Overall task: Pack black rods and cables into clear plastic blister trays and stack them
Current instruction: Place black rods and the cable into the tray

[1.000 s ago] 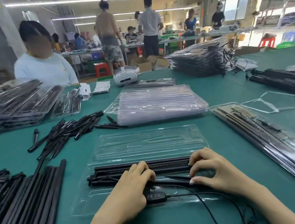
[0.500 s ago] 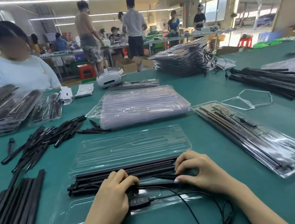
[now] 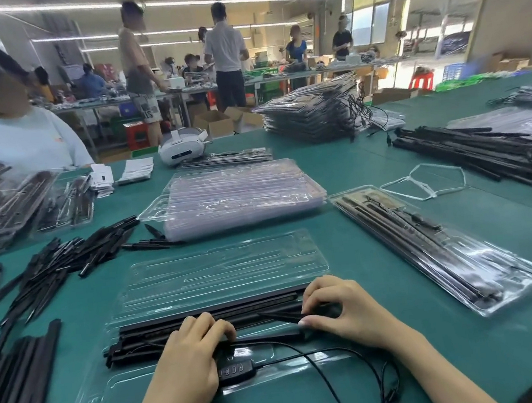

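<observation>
Little has moved since a second ago: your hands stay over the black rods (image 3: 206, 322), and only your head has shifted a bit. Your left hand (image 3: 189, 354) lies curled on top of the rods, fingertips pressing them down, pinching nothing. Your right hand (image 3: 341, 309) pinches a thin black piece (image 3: 282, 316) at the rods' right end, thumb against fingers. The rods sit in the near half of the open blister tray (image 3: 220, 274) on the desk (image 3: 396, 369); the cable (image 3: 331, 364) and its inline controller (image 3: 235, 371) trail over the tray's front edge. Keep the left hand's downward pressure while you seat the piece in its slot, then coil the cable into its recess before folding the lid. Beyond lie empty trays (image 3: 240, 194), and a packed tray (image 3: 431, 248) to the right
</observation>
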The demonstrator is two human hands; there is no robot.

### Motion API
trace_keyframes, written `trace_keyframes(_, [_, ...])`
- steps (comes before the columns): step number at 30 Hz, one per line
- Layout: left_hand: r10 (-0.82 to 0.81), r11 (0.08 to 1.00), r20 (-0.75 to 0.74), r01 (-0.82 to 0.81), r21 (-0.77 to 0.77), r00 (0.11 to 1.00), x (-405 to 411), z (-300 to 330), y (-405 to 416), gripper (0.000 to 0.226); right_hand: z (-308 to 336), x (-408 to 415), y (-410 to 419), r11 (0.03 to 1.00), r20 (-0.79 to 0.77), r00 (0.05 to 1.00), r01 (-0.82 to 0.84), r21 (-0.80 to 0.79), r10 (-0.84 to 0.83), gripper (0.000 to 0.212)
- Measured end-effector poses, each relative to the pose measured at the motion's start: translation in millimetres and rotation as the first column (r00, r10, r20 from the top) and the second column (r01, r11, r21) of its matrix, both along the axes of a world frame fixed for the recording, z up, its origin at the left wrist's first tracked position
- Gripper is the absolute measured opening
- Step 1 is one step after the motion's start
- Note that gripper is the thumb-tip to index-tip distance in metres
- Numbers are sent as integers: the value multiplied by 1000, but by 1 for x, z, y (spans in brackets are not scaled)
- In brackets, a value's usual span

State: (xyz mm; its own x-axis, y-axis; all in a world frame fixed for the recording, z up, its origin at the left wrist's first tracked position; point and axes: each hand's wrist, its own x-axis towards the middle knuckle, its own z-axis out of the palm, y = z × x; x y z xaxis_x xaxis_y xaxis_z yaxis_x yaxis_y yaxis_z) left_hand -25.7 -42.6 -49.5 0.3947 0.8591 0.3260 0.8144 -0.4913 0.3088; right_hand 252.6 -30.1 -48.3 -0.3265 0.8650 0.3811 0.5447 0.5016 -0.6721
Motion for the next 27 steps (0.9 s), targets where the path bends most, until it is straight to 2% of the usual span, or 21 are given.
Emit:
trace_keyframes(6, [-7, 1000, -51, 7, 7, 999, 0, -1, 3, 53, 0, 0, -1, 1000, -10, 1000, 8, -26, -8, 15])
trace_keyframes(10, [-17, 997, -59, 22, 77, 998, 1, 1, 3, 47, 0, 0, 0, 1000, -7, 1000, 6, -28, -6, 14])
trace_keyframes(17, [-27, 979, -74, 42, 198, 997, 1, -6, 5, 48, 1, 0, -1, 999, 55, 998, -28, 21, 27, 18])
trace_keyframes(21, [-4, 981, -81, 20, 195, 997, 1, -4, 6, 45, 4, -1, -3, 997, 90, 995, -46, 64, 40, 16])
trace_keyframes(27, [-15, 994, -24, 18, 112, 1000, -1, -2, 4, 48, 6, -2, -6, 996, 93, 996, -1, 91, -8, 17])
